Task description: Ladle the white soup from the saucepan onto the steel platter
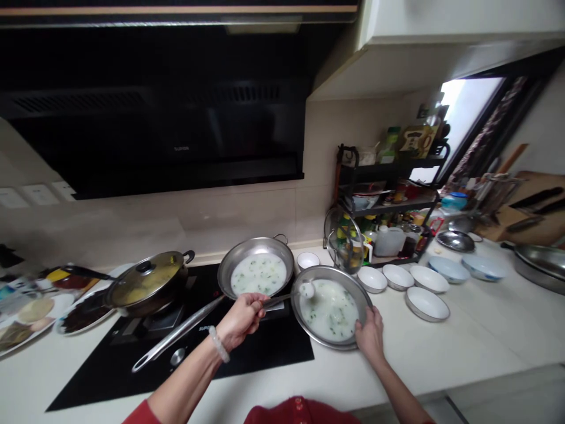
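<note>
My left hand [244,318], with a pale bracelet at the wrist, is closed around the handle of a ladle [282,300]. The ladle's head, with white liquid in it, hangs over the left side of a wide metal basin [304,331]. White soup [331,312] with green bits fills the basin. Its right rim is gripped by my right hand [371,333]. Just left of the basin, a steel pan [225,268] on the stove holds similar white soup with green bits; its long handle [176,337] points toward me, passing behind my left wrist.
A lidded pan [145,280] stands on the black cooktop [260,347]. Several small white bowls [427,303] sit on the right counter, near a glass lid [344,241] and a condiment rack [388,206]. Plates of food [86,321] lie at left. The range hood [176,118] hangs above.
</note>
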The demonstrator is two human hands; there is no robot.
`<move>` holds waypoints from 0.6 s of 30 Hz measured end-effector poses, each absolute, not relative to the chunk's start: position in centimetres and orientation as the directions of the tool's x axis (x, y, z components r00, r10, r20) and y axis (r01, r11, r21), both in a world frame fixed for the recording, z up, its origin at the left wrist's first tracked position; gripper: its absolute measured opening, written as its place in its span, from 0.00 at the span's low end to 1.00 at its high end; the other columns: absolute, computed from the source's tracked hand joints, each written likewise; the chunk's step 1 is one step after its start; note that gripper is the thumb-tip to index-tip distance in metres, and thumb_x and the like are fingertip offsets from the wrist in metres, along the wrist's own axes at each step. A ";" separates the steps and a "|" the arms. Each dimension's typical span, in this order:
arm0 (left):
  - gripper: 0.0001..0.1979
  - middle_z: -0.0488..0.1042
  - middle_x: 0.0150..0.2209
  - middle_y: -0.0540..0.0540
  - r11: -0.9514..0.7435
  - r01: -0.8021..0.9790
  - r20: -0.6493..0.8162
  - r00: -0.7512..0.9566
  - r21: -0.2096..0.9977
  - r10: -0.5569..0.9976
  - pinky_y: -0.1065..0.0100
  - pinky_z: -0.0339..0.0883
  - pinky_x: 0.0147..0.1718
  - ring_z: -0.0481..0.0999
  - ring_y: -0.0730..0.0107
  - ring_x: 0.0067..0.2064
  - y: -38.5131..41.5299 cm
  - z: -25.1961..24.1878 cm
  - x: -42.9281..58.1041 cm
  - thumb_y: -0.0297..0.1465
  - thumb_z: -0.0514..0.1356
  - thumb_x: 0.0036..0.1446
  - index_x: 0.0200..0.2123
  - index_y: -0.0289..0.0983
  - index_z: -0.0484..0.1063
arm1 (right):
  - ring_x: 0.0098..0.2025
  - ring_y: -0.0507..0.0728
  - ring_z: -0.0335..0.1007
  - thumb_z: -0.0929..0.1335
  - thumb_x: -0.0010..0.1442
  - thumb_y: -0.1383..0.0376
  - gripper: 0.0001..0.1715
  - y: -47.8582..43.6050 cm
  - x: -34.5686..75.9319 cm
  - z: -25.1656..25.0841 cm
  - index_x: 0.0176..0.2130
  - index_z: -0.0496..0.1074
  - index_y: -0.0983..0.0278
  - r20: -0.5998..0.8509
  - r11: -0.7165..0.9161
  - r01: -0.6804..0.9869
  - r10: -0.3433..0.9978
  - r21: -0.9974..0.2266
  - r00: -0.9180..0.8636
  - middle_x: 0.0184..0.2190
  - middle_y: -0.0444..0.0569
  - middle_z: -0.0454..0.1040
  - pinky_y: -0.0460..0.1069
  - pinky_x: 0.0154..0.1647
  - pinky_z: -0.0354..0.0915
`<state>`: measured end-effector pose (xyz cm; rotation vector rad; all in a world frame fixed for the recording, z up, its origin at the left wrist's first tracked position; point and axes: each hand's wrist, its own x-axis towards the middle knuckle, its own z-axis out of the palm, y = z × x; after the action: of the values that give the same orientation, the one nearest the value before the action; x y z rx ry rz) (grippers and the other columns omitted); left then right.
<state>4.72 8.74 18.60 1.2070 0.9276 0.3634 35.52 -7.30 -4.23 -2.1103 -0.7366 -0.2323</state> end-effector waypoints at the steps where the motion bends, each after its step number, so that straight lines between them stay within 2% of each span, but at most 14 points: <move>1: 0.14 0.59 0.18 0.59 0.341 0.240 -0.415 0.598 0.909 0.686 0.77 0.35 0.14 0.48 0.86 0.15 8.4 18.2 5.3 0.34 0.60 0.52 0.39 0.33 0.66 | 0.60 0.70 0.52 0.61 0.49 0.65 0.32 -7.3 35.5 -4.1 0.54 0.62 0.71 0.409 -0.454 0.579 0.422 -0.677 0.809 0.55 0.63 0.59 0.63 0.59 0.52; 4: 0.11 0.59 0.19 0.59 0.258 0.316 -0.403 0.602 0.913 0.689 0.76 0.38 0.14 0.47 0.85 0.14 7.5 16.6 6.8 0.33 0.56 0.56 0.40 0.34 0.66 | 0.60 0.70 0.52 0.60 0.50 0.65 0.31 -7.4 35.4 -4.0 0.54 0.62 0.73 0.399 -0.467 0.574 0.424 -0.673 0.813 0.56 0.65 0.58 0.63 0.59 0.52; 6: 0.10 0.60 0.19 0.58 0.116 0.373 -0.340 0.619 0.921 0.708 0.75 0.42 0.14 0.49 0.83 0.14 7.0 15.5 7.5 0.31 0.53 0.57 0.41 0.34 0.68 | 0.60 0.71 0.52 0.60 0.51 0.64 0.31 -7.4 35.4 -4.0 0.54 0.62 0.75 0.396 -0.473 0.573 0.425 -0.669 0.814 0.56 0.66 0.57 0.63 0.59 0.52; 9: 0.11 0.66 0.20 0.52 -0.273 0.379 -0.083 0.703 0.884 0.706 0.73 0.56 0.21 0.63 0.76 0.19 6.4 14.0 8.1 0.27 0.52 0.57 0.40 0.34 0.72 | 0.59 0.71 0.52 0.60 0.51 0.64 0.31 -7.3 35.4 -4.1 0.53 0.62 0.77 0.393 -0.473 0.569 0.423 -0.672 0.816 0.56 0.68 0.56 0.63 0.59 0.51; 12: 0.17 0.75 0.28 0.44 -0.564 0.286 0.139 0.793 0.775 0.593 0.68 0.65 0.34 0.74 0.67 0.32 5.9 12.9 7.9 0.22 0.51 0.55 0.45 0.35 0.73 | 0.59 0.71 0.52 0.60 0.50 0.65 0.31 -7.3 35.3 -4.2 0.53 0.62 0.75 0.398 -0.456 0.564 0.413 -0.688 0.819 0.56 0.66 0.57 0.64 0.59 0.51; 14: 0.22 0.77 0.38 0.39 -0.647 0.227 0.191 0.839 0.727 0.509 0.65 0.67 0.42 0.76 0.62 0.40 5.6 12.3 7.7 0.20 0.50 0.53 0.51 0.35 0.70 | 0.59 0.70 0.52 0.61 0.50 0.65 0.32 -7.3 35.3 -4.1 0.54 0.62 0.73 0.405 -0.443 0.564 0.407 -0.697 0.819 0.55 0.65 0.58 0.64 0.59 0.52; 16: 0.26 0.76 0.46 0.36 -0.682 0.206 0.202 0.861 0.702 0.467 0.63 0.65 0.48 0.75 0.59 0.46 5.5 11.9 7.4 0.19 0.50 0.52 0.55 0.34 0.67 | 0.60 0.70 0.52 0.61 0.50 0.65 0.32 -7.3 35.3 -4.0 0.54 0.62 0.72 0.404 -0.440 0.563 0.406 -0.700 0.820 0.56 0.65 0.58 0.64 0.59 0.51; 18: 0.26 0.75 0.47 0.35 -0.679 0.211 0.207 0.852 0.703 0.480 0.62 0.64 0.49 0.75 0.59 0.48 5.6 11.8 7.3 0.20 0.50 0.53 0.56 0.33 0.66 | 0.60 0.70 0.51 0.60 0.50 0.65 0.32 -7.3 35.3 -4.0 0.54 0.62 0.73 0.399 -0.440 0.561 0.409 -0.702 0.821 0.56 0.65 0.58 0.64 0.59 0.51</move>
<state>7.27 5.60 11.80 2.3191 0.4996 0.4955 35.26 -7.34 -4.04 -2.0924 -0.7119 -0.2111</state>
